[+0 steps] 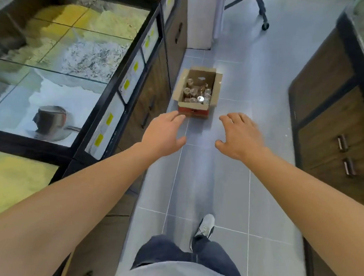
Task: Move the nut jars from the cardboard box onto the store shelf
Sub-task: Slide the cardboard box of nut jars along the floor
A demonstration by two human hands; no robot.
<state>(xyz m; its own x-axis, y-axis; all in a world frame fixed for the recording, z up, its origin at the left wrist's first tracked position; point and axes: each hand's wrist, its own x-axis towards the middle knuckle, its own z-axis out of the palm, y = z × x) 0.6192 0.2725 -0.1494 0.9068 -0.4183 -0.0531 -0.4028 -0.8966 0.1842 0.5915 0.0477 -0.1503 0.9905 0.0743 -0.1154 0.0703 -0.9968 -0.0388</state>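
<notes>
An open cardboard box point(216, 91) stands on the grey tiled floor ahead of me, against the left counter. Several clear nut jars point(196, 93) sit inside it, one showing a silver lid. My left hand point(163, 133) is stretched forward, fingers apart, its fingertips near the box's lower left corner in the image. To the right, my right hand point(240, 136) is also spread and holds nothing, just below the box's right corner. Both hands are well above the floor. No store shelf is visible.
A glass-topped display counter point(116, 87) with bulk goods and a metal scoop point(50, 121) runs along the left. A wooden cabinet point(332, 115) with drawer handles stands on the right. A wheeled stand point(264, 20) is at the far end of the aisle. My leg and shoe point(204, 226) are below.
</notes>
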